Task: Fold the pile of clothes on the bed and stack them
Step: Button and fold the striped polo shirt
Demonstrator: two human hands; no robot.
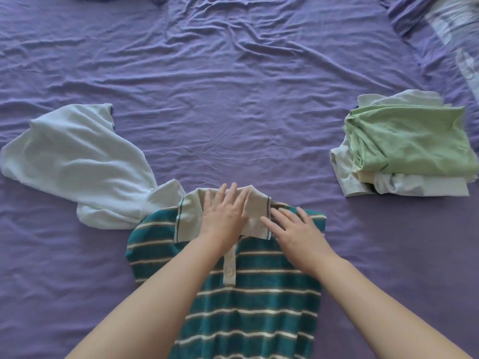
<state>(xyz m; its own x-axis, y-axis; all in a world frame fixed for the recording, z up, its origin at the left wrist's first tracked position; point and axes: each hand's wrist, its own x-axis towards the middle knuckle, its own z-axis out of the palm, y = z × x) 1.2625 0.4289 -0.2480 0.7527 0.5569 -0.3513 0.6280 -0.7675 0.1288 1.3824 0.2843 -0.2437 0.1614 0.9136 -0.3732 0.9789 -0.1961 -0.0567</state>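
Clothes lie in three places on the bed (233,99), which is covered by a wrinkled purple sheet. Nearest the person, a teal polo shirt (248,301) with thin white stripes is spread face up, its buttoned placket running toward the camera and its cream collar (191,216) at the far end. The left hand (224,212) lies flat on the collar with its fingers straight and slightly spread, fingertips reaching the collar's far edge. The right hand (298,235) rests just beside it, fingers straight and relaxed, on the right end of the collar and the shoulder of the shirt; neither hand pinches any cloth. To the left, a pale blue garment (77,156) lies loose and unfolded, its near end touching the shirt's left shoulder. Well apart on the right stands a stack of folded clothes (404,146): a light green piece (414,141) on top, with pale grey and cream pieces beneath it. A patterned cover (456,35) shows at the upper right corner.
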